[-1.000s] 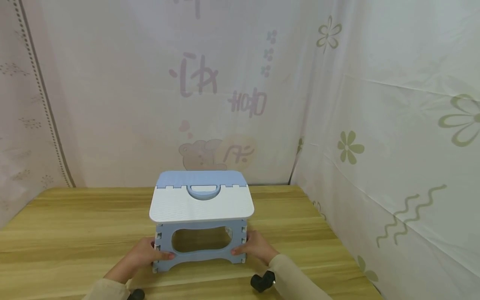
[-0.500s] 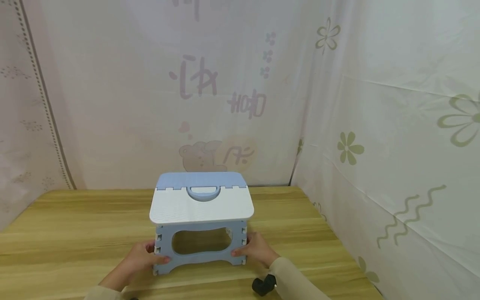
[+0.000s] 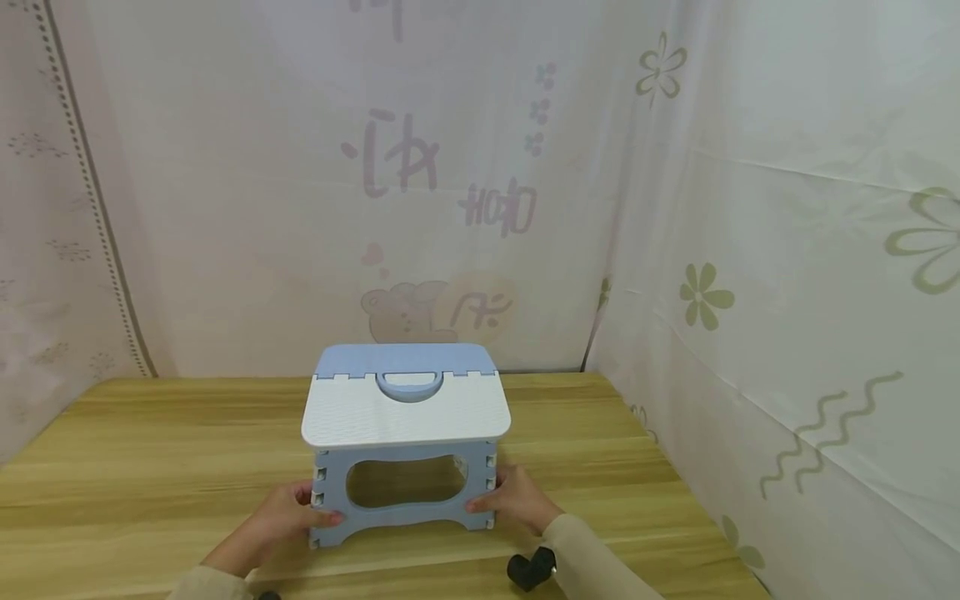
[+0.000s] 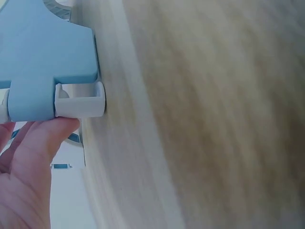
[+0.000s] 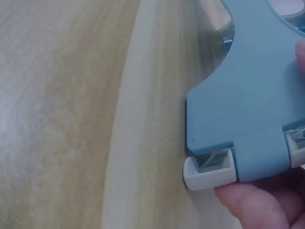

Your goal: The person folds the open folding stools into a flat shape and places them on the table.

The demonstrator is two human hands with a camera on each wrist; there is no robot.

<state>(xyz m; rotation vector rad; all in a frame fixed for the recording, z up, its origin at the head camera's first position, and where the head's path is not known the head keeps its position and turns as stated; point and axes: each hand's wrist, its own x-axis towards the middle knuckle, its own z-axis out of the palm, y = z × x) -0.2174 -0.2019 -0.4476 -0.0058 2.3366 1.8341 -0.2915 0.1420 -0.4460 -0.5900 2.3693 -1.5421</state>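
Observation:
A blue and white folding step stool (image 3: 405, 417) stands unfolded and upright on the wooden table, with a blue handle (image 3: 409, 385) in the middle of its top. My left hand (image 3: 281, 521) grips the stool's left side low down, thumb on the blue front panel. On the opposite side my right hand (image 3: 517, 500) holds the lower right edge, its thumb also on the front panel. In the left wrist view fingers (image 4: 35, 148) touch the hinged corner by the foot. The right wrist view has fingers (image 5: 252, 205) against the matching white hinge piece. Other fingers are hidden behind the sides.
The wood-grain table (image 3: 150, 467) spreads around the stool. A pale printed curtain (image 3: 247, 208) hangs behind it, and another curtain (image 3: 750, 292) runs along the right side. A black wrist fitting (image 3: 531, 569) sits below the right sleeve (image 3: 588, 554).
The left thumb has shifted slightly left along the front panel. Otherwise the stool and both hands stay in place, with only a small shift of the head view.

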